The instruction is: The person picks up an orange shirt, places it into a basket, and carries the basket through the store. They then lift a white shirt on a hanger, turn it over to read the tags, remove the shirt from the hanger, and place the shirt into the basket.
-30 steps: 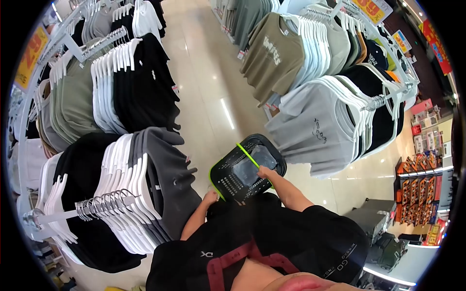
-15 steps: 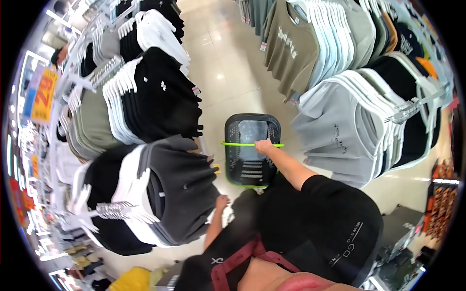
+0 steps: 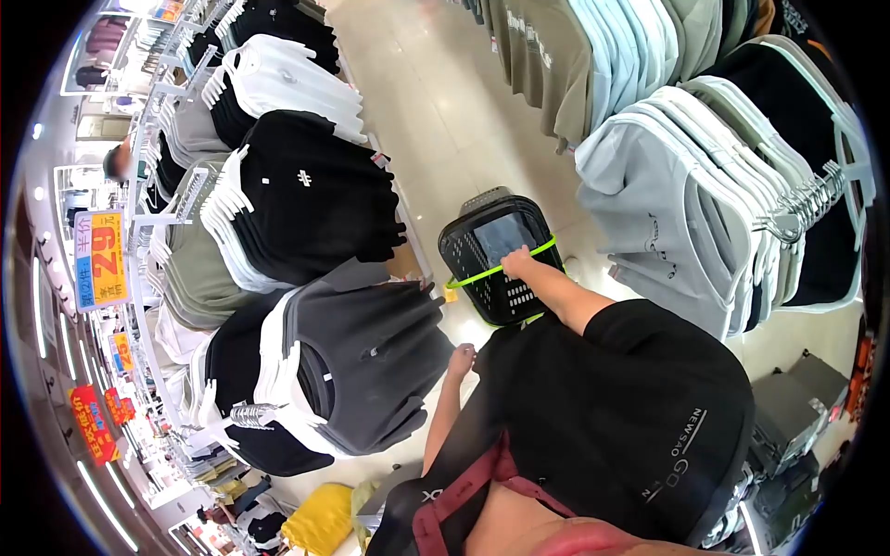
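From here the basket [image 3: 461,252] sits before the person [image 3: 603,408], over the aisle floor [image 3: 431,120], the right hand [image 3: 516,262] on its handle [image 3: 479,276]. The left hand [image 3: 462,359] hangs nearer the body, just beside the left-side shirts [image 3: 371,347]. Other shirts [image 3: 663,218] hang to the right; a price sign [image 3: 100,259] is at far left.

- Basket [image 3: 456,243], centre: is showing black, perforated pattern; its handle [image 3: 478,277] is showing lime green.
- Worn shirt [image 3: 630,398], lower right: is showing black with white lettering.
- Strap [image 3: 464,491], bottom centre: is showing maroon.
- Hanging T-shirt [image 3: 656,218], right: is displaying pale grey with dark print.
- Price sign [image 3: 104,259], left: is combining blue, orange and red.
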The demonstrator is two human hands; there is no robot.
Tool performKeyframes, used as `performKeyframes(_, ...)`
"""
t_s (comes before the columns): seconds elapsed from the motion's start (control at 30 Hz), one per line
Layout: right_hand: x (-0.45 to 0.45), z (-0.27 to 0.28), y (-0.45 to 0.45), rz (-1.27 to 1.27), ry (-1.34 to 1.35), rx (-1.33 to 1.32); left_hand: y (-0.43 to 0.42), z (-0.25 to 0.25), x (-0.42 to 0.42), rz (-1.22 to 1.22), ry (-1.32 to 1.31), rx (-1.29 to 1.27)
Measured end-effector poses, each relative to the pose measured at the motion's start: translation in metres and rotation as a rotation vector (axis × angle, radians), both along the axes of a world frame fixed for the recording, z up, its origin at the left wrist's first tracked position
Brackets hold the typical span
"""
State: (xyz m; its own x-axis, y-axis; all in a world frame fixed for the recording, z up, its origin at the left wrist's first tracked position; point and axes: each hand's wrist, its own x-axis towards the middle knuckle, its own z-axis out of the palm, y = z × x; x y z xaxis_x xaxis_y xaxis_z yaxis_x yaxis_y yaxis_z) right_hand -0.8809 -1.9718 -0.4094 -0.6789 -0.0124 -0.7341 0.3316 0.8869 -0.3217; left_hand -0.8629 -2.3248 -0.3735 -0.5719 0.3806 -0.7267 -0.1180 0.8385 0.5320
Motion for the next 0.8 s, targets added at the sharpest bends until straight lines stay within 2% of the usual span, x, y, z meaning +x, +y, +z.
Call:
performKeyframes(0.13, -0.023, 0.007, 0.001, -0.057, 0.043, 0.004, 0.025, 0.007, -0.013, -0.057, 0.123, 0.045)
performKeyframes(0.33, -0.066, 0.01, 0.023, -0.046, 0.058, 0.05, 0.05, 0.03, -0.01, 0.07, 0.116, 0.009)
performKeyframes(0.43, -0.062, -0.03, 0.029, -0.116, 0.043, 0.128, 0.034, 0.026, -0.003, 0.208, 0.117, 0.025)
performKeyframes(0.53, -0.038, -0.063, 0.046, -0.155, 0.053, 0.229, 0.023, 0.03, 0.002, 0.181, -0.012, -0.073)
performKeyframes(0.57, -0.032, -0.07, 0.048, -0.146, 0.069, 0.263, -0.001, 0.006, 0.004, 0.023, 0.128, -0.013)
performKeyframes(0.6, -0.024, -0.068, 0.047, -0.144, 0.048, 0.261, -0.016, -0.013, 0.001, 0.022, 0.107, -0.017)
performKeyframes(0.67, -0.006, -0.067, 0.045, -0.069, -0.197, 0.077, -0.041, -0.029, -0.009, 0.01, -0.047, -0.091)
performKeyframes(0.7, -0.009, -0.074, 0.045, -0.071, -0.444, -0.065, -0.049, -0.031, -0.018, -0.109, -0.006, -0.146)
performKeyframes(0.73, 0.002, -0.084, 0.031, -0.068, -0.47, -0.054, -0.064, -0.041, -0.029, -0.099, -0.053, -0.12)
performKeyframes(0.77, 0.012, -0.091, 0.023, -0.055, -0.369, -0.095, -0.074, -0.054, -0.044, -0.158, -0.084, -0.177)
performKeyframes(0.8, 0.023, -0.091, 0.017, -0.042, -0.268, -0.138, -0.071, -0.057, -0.061, -0.068, -0.135, -0.142)
